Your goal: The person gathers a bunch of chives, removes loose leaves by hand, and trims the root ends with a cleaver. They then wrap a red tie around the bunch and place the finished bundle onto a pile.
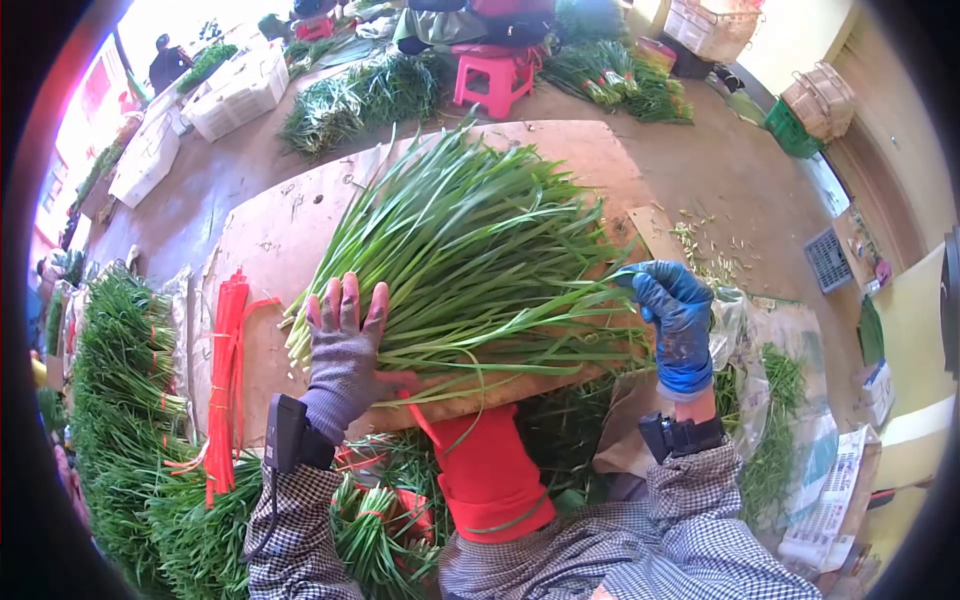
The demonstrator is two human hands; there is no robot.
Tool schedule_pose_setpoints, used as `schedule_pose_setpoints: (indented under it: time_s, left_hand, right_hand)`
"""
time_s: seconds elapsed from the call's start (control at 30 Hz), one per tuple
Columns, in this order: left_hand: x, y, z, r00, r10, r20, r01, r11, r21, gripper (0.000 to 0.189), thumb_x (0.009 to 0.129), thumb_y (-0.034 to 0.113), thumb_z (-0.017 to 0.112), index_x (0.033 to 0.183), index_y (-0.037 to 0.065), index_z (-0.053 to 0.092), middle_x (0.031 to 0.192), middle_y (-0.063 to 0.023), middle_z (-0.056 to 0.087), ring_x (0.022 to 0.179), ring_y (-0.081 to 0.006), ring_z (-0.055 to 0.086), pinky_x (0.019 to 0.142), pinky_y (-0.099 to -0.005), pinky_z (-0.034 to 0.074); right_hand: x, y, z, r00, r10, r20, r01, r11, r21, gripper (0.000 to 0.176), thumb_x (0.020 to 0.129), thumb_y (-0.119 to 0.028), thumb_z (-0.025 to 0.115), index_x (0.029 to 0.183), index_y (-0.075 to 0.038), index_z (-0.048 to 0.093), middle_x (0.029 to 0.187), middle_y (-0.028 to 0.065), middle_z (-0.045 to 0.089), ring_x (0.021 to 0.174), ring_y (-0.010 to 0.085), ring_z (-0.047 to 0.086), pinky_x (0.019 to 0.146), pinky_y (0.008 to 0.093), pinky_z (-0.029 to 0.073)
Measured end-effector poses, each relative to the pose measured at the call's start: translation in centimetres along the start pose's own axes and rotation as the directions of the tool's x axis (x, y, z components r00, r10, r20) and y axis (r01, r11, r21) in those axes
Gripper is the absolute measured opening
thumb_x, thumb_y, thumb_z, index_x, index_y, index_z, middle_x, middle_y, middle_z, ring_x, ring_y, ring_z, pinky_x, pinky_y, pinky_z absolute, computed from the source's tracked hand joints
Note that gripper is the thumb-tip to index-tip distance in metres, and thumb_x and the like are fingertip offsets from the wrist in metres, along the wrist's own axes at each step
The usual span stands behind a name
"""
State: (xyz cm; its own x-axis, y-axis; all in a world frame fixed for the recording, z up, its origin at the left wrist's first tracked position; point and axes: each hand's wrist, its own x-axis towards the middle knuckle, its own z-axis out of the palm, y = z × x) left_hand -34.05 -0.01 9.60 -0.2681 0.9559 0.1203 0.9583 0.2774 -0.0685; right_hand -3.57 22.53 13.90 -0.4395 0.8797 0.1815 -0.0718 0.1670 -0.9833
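A large loose pile of garlic chives (480, 240) lies across the wooden board (270, 240), pale stem ends at the left, leaf tips fanning to the back and right. My left hand (345, 335), in a grey-purple glove with bare fingertips, rests with fingers spread on the stem ends. My right hand (675, 305), in a blue glove, is closed in a pinch at the right side of the pile, holding a chive leaf (625, 275) by its tip. Left of my left hand lies a bunch of red ties (228, 370). A red cloth (490, 475) covers something below the board's front edge.
Tied chive bundles (125, 360) are stacked at the left, with another bundle (375, 520) below the board. A pink stool (495, 80) and more chives (360, 100) stand behind. White crates (235, 95) are at the back left; plastic sheeting (800, 400) lies at the right.
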Motion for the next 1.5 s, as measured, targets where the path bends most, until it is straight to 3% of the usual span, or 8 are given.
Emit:
schedule_pose_setpoints:
  time_s: [0.3, 0.73, 0.87, 0.93, 1.0, 1.13, 1.3, 1.5]
  left_hand:
    - [-1.7, 2.7, -1.4, 0.991, 0.067, -0.114, -0.075, 0.995, -0.070, 0.096, 0.069, 0.051, 0.077, 0.148, 0.015, 0.038, 0.152, -0.0259, 0.026, 0.142, -0.0420, 0.023, 0.115, -0.0588, 0.015]
    - [-1.4, 4.3, -2.1, 0.999, 0.012, -0.037, -0.012, 1.000, 0.007, 0.096, 0.067, 0.042, 0.080, 0.148, 0.011, 0.037, 0.151, -0.0276, 0.027, 0.140, -0.0437, 0.025, 0.115, -0.0589, 0.016]
    - [-1.1, 9.4, -8.8, 0.981, 0.054, -0.186, -0.103, 0.959, -0.266, 0.078, 0.082, 0.026, 0.072, 0.148, 0.008, 0.035, 0.144, -0.0239, 0.039, 0.134, -0.0363, 0.038, 0.111, -0.0445, 0.033]
    - [-1.1, 12.9, -10.1, 0.989, 0.036, 0.144, 0.123, 0.344, -0.931, 0.059, 0.095, 0.023, 0.063, 0.146, 0.008, 0.038, 0.133, -0.0141, 0.052, 0.118, -0.0231, 0.053, 0.099, -0.0343, 0.045]
    - [-1.6, 16.4, -5.3, 0.963, 0.165, 0.215, 0.175, 0.226, -0.958, 0.051, 0.101, 0.025, 0.055, 0.145, 0.006, 0.038, 0.122, -0.0056, 0.058, 0.103, -0.0123, 0.056, 0.088, -0.0250, 0.048]
    - [-4.4, 23.0, 2.5, 0.795, 0.382, 0.471, 0.575, -0.230, -0.785, 0.078, 0.095, 0.038, 0.063, 0.150, -0.002, 0.024, 0.146, -0.0167, 0.043, 0.129, -0.0243, 0.049, 0.107, -0.0360, 0.040]
    - [-5.2, 31.6, 2.7, 0.720, 0.429, 0.545, 0.687, -0.548, -0.477, 0.078, 0.094, 0.036, 0.066, 0.151, 0.001, 0.025, 0.137, -0.0111, 0.051, 0.119, -0.0231, 0.055, 0.101, -0.0350, 0.044]
    - [-4.6, 36.4, 3.0, 0.859, 0.256, 0.443, 0.512, -0.453, -0.730, 0.048, 0.094, 0.026, 0.067, 0.134, 0.005, 0.050, 0.101, -0.0001, 0.059, 0.089, -0.0093, 0.056, 0.080, -0.0266, 0.048]
  right_hand:
    - [-1.1, -2.3, -0.3, 0.999, -0.043, 0.023, 0.043, 0.999, 0.010, 0.010, 0.090, -0.007, 0.067, 0.098, -0.002, 0.072, 0.089, 0.0034, 0.074, 0.061, 0.0019, 0.055, 0.054, 0.0175, 0.043]
    - [-3.5, -9.4, -13.1, 0.916, -0.308, -0.258, 0.259, 0.944, -0.206, 0.009, 0.089, -0.007, 0.068, 0.096, -0.003, 0.071, 0.083, 0.0026, 0.072, 0.058, 0.0024, 0.049, 0.053, 0.0180, 0.039]
    - [-5.2, -10.1, -13.3, 0.931, -0.252, -0.263, 0.201, 0.958, -0.205, 0.009, 0.089, -0.007, 0.067, 0.096, -0.003, 0.071, 0.084, 0.0031, 0.072, 0.059, 0.0016, 0.050, 0.052, 0.0173, 0.040]
    - [-5.7, -10.2, -12.6, 0.935, -0.245, -0.256, 0.204, 0.963, -0.175, 0.009, 0.089, -0.007, 0.068, 0.096, -0.002, 0.071, 0.085, 0.0032, 0.073, 0.059, 0.0011, 0.051, 0.053, 0.0170, 0.040]
    - [-6.2, -10.3, -12.2, 0.941, -0.244, -0.236, 0.214, 0.966, -0.144, 0.008, 0.089, -0.005, 0.068, 0.095, -0.002, 0.071, 0.086, 0.0031, 0.073, 0.059, 0.0011, 0.051, 0.053, 0.0169, 0.040]
    - [-7.3, -10.2, -11.5, 0.950, -0.207, -0.233, 0.196, 0.978, -0.070, 0.008, 0.087, -0.007, 0.069, 0.093, -0.002, 0.071, 0.087, 0.0044, 0.073, 0.058, 0.0027, 0.050, 0.052, 0.0177, 0.039]
    - [-8.4, -10.3, -11.6, 0.966, -0.136, -0.219, 0.157, 0.985, 0.079, 0.009, 0.087, -0.007, 0.069, 0.093, -0.001, 0.072, 0.086, 0.0039, 0.072, 0.058, 0.0023, 0.050, 0.052, 0.0172, 0.039]
    - [-10.1, -10.9, -13.5, 0.971, -0.138, -0.194, 0.144, 0.989, 0.018, 0.009, 0.089, -0.005, 0.068, 0.095, 0.000, 0.071, 0.085, 0.0045, 0.072, 0.064, 0.0040, 0.058, 0.055, 0.0177, 0.044]
